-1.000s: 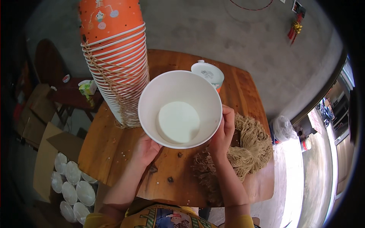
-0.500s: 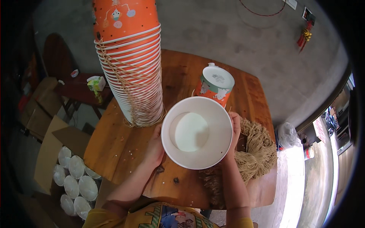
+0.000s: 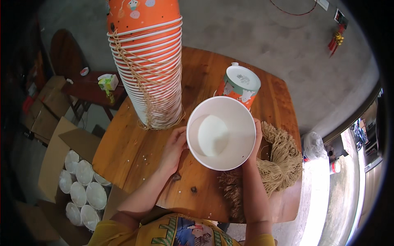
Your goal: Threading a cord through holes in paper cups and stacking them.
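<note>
A white-lined paper bucket [image 3: 242, 143] is held over the table, its round mouth facing me and its inside bare. My right hand [image 3: 257, 137] grips the bucket's right side, most of its fingers hidden behind the wall. On the left side, my left hand [image 3: 175, 147] has its fingers curled against the outer wall; their tips are partly hidden. Behind it, an orange and green bucket [image 3: 242, 84] stands bottom up. A tall stack of nested orange buckets [image 3: 143, 53] rises at the far left, with thin tan cords [image 3: 141, 88] hanging down its side.
A bundle of tan cords [image 3: 283, 164] lies on the wooden table [image 3: 135, 160] by my right forearm. Left of the table, an open carton [image 3: 51, 164] holds several wrapped stacks of white round items [image 3: 96, 197]. A low dark table [image 3: 88, 88] carries a tissue pack [image 3: 108, 82].
The bucket has moved slightly up and to the right, tilting a little. More of my left hand shows beside its wall. The whole view has shifted slightly.
</note>
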Tool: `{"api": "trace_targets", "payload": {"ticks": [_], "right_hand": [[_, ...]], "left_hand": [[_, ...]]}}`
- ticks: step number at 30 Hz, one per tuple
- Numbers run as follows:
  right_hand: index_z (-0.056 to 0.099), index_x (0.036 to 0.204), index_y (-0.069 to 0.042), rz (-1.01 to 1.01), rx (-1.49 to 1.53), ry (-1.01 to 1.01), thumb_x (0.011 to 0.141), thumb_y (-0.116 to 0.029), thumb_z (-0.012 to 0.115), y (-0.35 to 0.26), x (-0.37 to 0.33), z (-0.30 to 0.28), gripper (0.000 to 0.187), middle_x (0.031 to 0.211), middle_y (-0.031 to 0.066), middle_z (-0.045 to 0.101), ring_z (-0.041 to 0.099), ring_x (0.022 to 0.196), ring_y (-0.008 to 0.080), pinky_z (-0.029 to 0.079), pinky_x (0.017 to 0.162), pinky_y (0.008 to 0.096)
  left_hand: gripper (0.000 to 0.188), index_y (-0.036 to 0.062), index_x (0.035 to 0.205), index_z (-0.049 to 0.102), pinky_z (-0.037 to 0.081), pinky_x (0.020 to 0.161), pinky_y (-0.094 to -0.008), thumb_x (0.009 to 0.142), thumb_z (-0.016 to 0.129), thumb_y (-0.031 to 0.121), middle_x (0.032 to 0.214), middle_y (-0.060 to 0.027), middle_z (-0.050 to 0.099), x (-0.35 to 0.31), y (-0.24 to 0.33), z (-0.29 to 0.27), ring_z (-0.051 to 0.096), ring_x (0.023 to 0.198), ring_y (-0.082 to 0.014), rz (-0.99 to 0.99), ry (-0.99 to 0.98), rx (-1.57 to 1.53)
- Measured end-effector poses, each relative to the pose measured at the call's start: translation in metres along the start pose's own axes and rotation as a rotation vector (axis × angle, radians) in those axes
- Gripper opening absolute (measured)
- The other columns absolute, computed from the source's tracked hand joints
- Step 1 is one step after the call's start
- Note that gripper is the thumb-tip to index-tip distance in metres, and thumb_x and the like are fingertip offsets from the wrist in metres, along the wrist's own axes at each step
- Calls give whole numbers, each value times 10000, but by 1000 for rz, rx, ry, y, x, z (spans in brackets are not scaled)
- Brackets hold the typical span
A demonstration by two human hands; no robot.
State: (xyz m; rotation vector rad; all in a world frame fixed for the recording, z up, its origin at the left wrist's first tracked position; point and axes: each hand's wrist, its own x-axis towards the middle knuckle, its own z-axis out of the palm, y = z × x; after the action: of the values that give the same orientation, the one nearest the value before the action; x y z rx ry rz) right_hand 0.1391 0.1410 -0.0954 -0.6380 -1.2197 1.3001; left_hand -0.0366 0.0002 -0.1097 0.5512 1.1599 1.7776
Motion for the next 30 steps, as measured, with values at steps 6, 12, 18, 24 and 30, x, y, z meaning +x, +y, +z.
{"api": "trace_targets", "payload": {"ticks": [6, 12, 18, 24, 30], "right_hand": [[545, 973, -20, -3, -31, -18, 878, 9, 567, -1, -1, 3, 102, 890, 9, 599, 552, 805, 77, 470, 742, 226], [547, 961, -25, 42, -24, -31, 870, 12, 584, 1, -4, 2, 105, 894, 12, 608, 552, 804, 76, 471, 744, 227], [546, 951, -28, 51, -21, -29, 884, 2, 588, -5, -10, 9, 86, 894, 20, 615, 559, 790, 77, 482, 723, 233], [540, 962, -28, 30, -82, -44, 897, -11, 579, -4, -11, 8, 78, 886, 31, 626, 575, 781, 81, 489, 702, 233], [540, 997, -16, 41, -79, -80, 921, -38, 567, -1, -9, 7, 83, 907, 55, 649, 600, 787, 92, 493, 700, 227]], "left_hand": [[353, 54, 1299, 545, 406, 1003, -309, 1016, 481, 255, 1230, -62, 459, 4, -7, -10, 507, 1137, -159, 15, 37, 115], [377, 58, 1319, 546, 390, 1002, -303, 1028, 455, 280, 1203, -68, 413, 4, -8, -10, 465, 1164, -160, 86, 20, 162], [409, 62, 1334, 543, 411, 868, -270, 1046, 382, 304, 1151, -61, 432, 8, -12, -15, 465, 1025, -136, 66, 9, 247], [426, 52, 1289, 537, 421, 839, -269, 1050, 340, 344, 1155, -56, 445, -2, 2, -1, 472, 993, -122, 6, -4, 162], [443, 52, 1324, 485, 348, 1032, -331, 1040, 346, 363, 1266, -95, 451, 4, -8, -7, 447, 1189, -189, 87, 51, 220]]}}
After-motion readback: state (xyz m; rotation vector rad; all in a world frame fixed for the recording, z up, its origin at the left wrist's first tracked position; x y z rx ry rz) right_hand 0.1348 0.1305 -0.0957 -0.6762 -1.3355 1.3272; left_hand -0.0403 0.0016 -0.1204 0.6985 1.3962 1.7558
